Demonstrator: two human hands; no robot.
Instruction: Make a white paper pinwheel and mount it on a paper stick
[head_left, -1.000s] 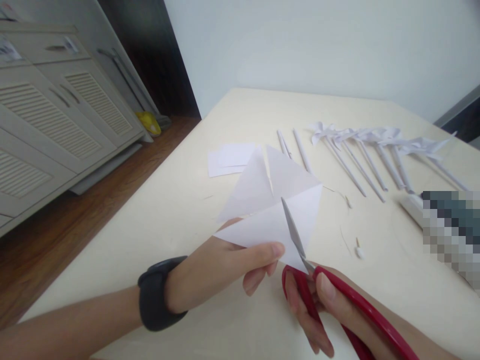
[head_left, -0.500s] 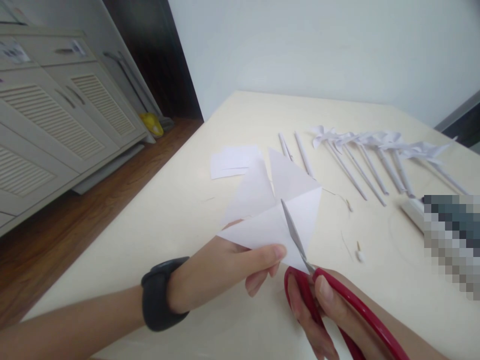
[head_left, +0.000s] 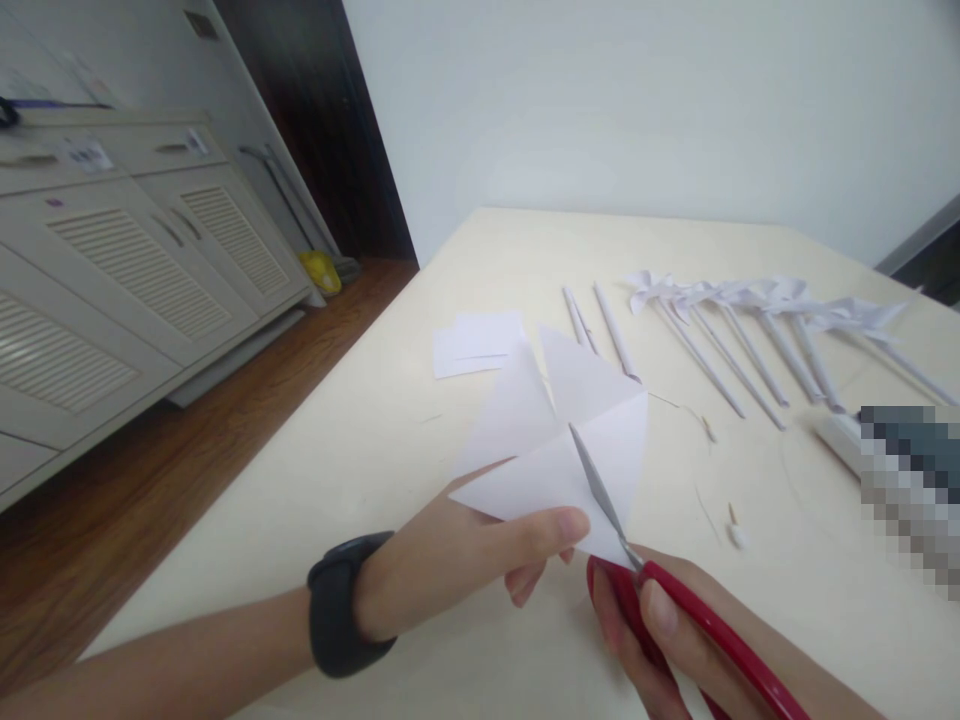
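The table (head_left: 360, 470) runs bare from its left edge to the hands, and floor lies beyond that edge; a broad open patch sits on the near right. The paper square (head_left: 562, 430) is held above the table's near middle, tilted, one corner toward the far side. It is white, creased, and slit along its diagonals into triangular flaps. The left hand (head_left: 465, 555) is clamped on its near-left corner, thumb on top. The right hand (head_left: 675, 640) is closed through the red handles of the scissors (head_left: 600, 495), whose long axis runs from near right to far left, blades together with the tip at the paper's centre. Far right lie paper pinwheels (head_left: 750, 300) on sticks; spare paper pieces (head_left: 476, 340) lie far left.
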